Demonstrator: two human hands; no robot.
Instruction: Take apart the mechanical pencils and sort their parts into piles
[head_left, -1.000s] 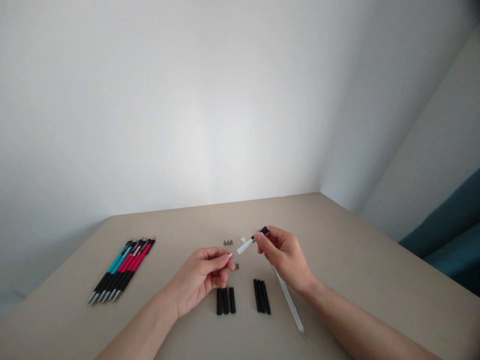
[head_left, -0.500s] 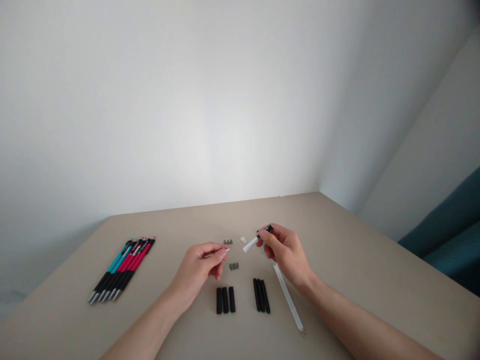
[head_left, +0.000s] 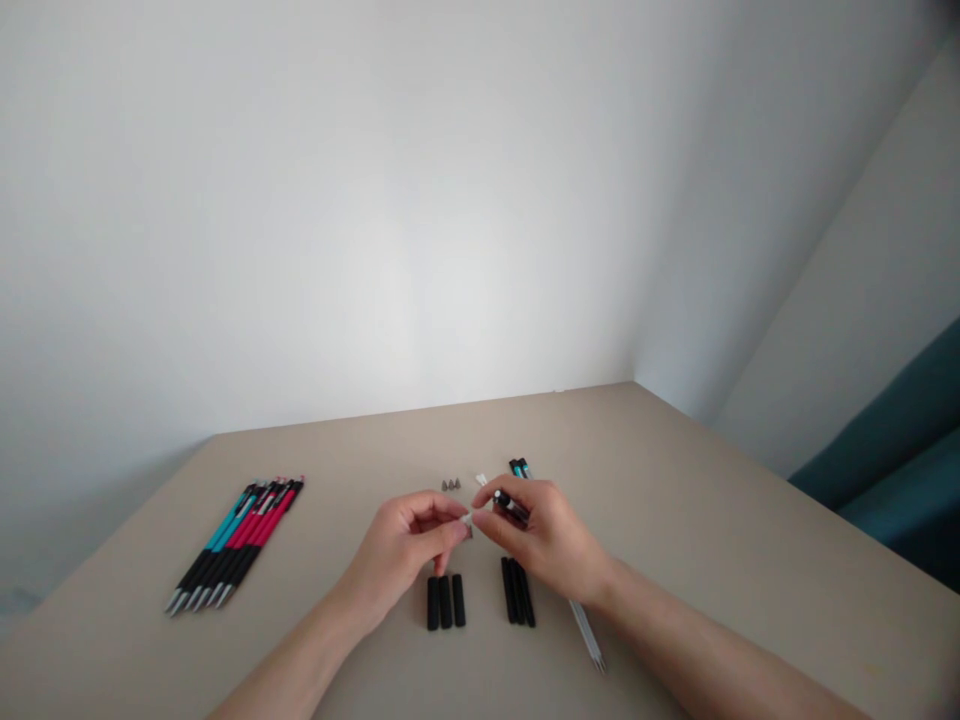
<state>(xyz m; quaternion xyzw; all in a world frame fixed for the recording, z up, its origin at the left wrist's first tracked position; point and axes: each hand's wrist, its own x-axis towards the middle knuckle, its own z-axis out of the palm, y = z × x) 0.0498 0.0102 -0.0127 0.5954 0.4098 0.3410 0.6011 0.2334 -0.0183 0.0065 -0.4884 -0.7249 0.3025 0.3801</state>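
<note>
My right hand (head_left: 547,540) pinches a small pen part with a white stem and black end (head_left: 504,503), pointing left. My left hand (head_left: 409,552) is pinched shut on something tiny that I cannot make out, and its fingertips meet the white tip at the table's middle. Just below the hands lie three short black grips (head_left: 445,601) and a set of thin black tubes (head_left: 517,590). Thin white refills (head_left: 587,633) run out from under my right wrist.
A row of teal and pink pens (head_left: 234,540) lies at the left of the beige table (head_left: 750,560). Small metal tips (head_left: 451,485) and two teal-black pieces (head_left: 519,467) sit behind the hands. A white wall stands behind; dark teal upholstery (head_left: 900,450) at right.
My right hand has moved left and down with the pen part, and my left hand has closed in, so the fingertips now meet. Two teal-black pieces behind the right hand are now uncovered.
</note>
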